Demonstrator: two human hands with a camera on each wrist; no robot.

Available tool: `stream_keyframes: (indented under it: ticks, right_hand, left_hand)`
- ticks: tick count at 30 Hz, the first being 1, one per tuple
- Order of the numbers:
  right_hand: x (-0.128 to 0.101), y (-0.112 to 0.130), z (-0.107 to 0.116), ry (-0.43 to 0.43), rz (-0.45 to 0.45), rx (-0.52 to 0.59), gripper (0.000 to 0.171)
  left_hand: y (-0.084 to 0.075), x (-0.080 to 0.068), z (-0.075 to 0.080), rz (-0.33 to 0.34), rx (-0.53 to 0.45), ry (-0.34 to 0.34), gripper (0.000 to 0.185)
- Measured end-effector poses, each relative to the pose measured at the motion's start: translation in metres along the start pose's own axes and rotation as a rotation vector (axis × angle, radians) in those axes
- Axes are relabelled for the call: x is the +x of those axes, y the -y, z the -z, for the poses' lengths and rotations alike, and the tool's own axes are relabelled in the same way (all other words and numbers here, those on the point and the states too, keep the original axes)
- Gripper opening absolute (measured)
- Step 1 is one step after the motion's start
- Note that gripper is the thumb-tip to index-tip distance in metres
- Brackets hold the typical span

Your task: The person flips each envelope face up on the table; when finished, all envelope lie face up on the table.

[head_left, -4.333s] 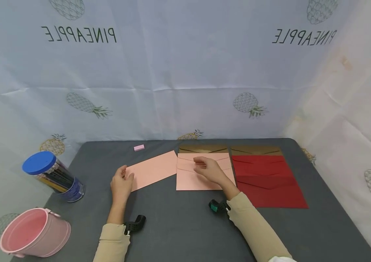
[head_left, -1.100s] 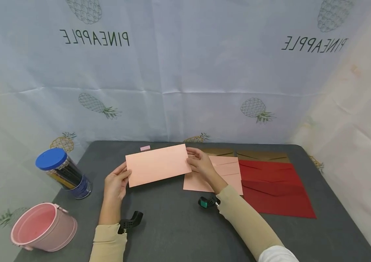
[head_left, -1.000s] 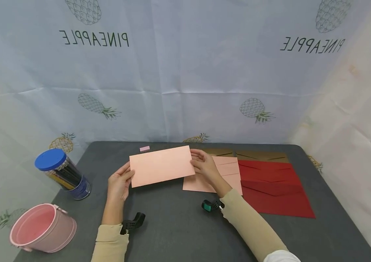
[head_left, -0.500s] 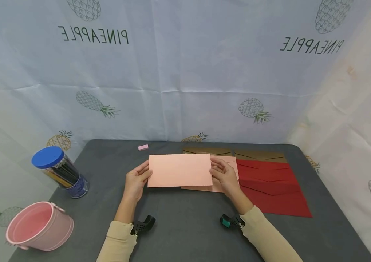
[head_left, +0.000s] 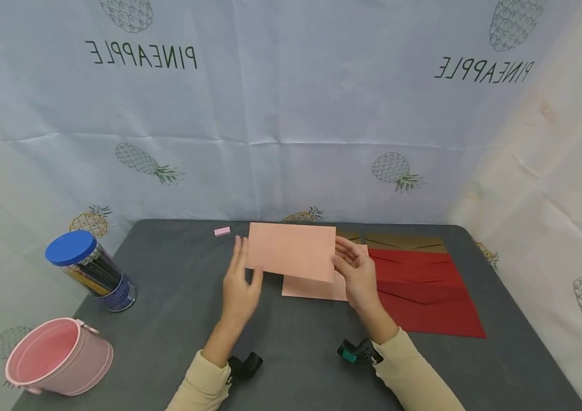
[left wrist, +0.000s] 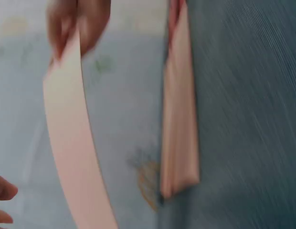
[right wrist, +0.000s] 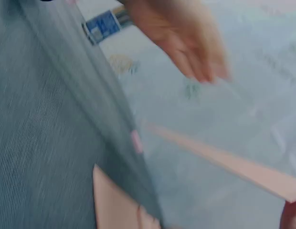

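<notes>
A plain pink envelope (head_left: pixel 292 251) is held up off the grey table (head_left: pixel 177 319), tipped towards me. My right hand (head_left: pixel 347 265) pinches its right edge. My left hand (head_left: pixel 243 277) is just off its left edge with fingers straight, holding nothing. In the left wrist view the envelope (left wrist: pixel 71 143) shows edge-on, with the right hand's fingers (left wrist: pixel 79 21) gripping its far end and the left fingertips (left wrist: pixel 2 191) apart from it. The blurred right wrist view shows the envelope (right wrist: pixel 234 164) and the left hand (right wrist: pixel 181 33) beyond it.
A pink envelope pile (head_left: pixel 311 288) lies under the raised one. Red envelopes (head_left: pixel 424 297) and brown ones (head_left: pixel 404 241) lie to its right. A small pink eraser (head_left: pixel 221 231) sits at the back. A blue-lidded pencil jar (head_left: pixel 90 271) and a pink bucket (head_left: pixel 56 357) stand left.
The envelope went from the table's left to the middle and rose, tipped up. My left hand has let go of its left edge; the right hand alone holds it now.
</notes>
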State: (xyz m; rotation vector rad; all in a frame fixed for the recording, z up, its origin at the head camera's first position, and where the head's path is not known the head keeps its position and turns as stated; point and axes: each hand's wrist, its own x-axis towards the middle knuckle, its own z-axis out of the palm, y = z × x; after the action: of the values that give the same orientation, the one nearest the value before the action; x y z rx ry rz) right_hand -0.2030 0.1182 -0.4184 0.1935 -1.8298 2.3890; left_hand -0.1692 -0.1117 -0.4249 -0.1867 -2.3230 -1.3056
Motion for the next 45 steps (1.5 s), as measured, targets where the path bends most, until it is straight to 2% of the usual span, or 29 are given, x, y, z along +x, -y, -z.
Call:
stream_keyframes:
  ticks: [3,6,8,11,14,17,20,24,26,30,34,36,39,43,45]
  right_hand:
    - [-0.010,0.008,-0.018,-0.009,0.177,-0.096,0.039]
    - [-0.021,0.014,-0.037,0.036,0.391,-0.189,0.035]
    - [-0.026,0.017,-0.048,0.090,0.513,-0.224,0.033]
    - [-0.029,0.019,-0.058,0.215,0.644,-0.240,0.032]
    - [-0.027,0.018,-0.062,0.349,0.711,-0.253,0.035]
    - [-0.025,0.015,-0.060,0.441,0.738,-0.286,0.039]
    - [-0.025,0.010,-0.052,0.458,0.739,-0.357,0.042]
    - [-0.031,0.012,-0.037,0.371,0.726,-0.450,0.043]
    - [-0.035,0.016,-0.025,0.292,0.713,-0.476,0.041]
    - [-0.036,0.021,0.005,0.097,0.653,-0.526,0.039]
    - [-0.032,0.018,0.036,-0.068,0.508,-0.602,0.040]
    - [-0.030,0.016,0.047,-0.090,0.414,-0.608,0.041]
    - [-0.029,0.014,0.058,-0.078,0.279,-0.570,0.041]
    - [-0.029,0.010,0.067,-0.059,0.161,-0.555,0.036]
    - [-0.031,0.007,0.070,-0.053,0.129,-0.575,0.036]
  left_hand:
    - [-0.028,-0.010,-0.006,-0.149,-0.083,0.075,0.059]
    - [-0.047,-0.019,-0.010,-0.269,-0.170,0.140,0.060]
    - [-0.053,-0.021,-0.011,-0.345,-0.196,0.127,0.062]
    - [-0.057,-0.022,-0.010,-0.417,-0.233,0.057,0.067]
    - [-0.059,-0.020,-0.008,-0.429,-0.301,-0.006,0.072]
    - [-0.061,-0.019,-0.005,-0.376,-0.360,-0.035,0.070]
    - [-0.068,-0.017,0.002,-0.229,-0.378,-0.017,0.062]
    - [-0.072,-0.013,0.006,0.001,-0.421,0.077,0.056]
    - [-0.064,-0.010,0.003,0.081,-0.462,0.122,0.056]
    - [-0.040,-0.006,-0.005,0.142,-0.567,0.179,0.059]
    - [-0.023,-0.003,-0.011,0.165,-0.670,0.214,0.060]
    - [-0.017,-0.002,-0.013,0.189,-0.701,0.228,0.060]
    - [-0.007,-0.002,-0.016,0.244,-0.733,0.273,0.060]
    - [0.007,-0.004,-0.021,0.338,-0.759,0.327,0.056]
    - [0.013,-0.006,-0.022,0.382,-0.736,0.326,0.051]
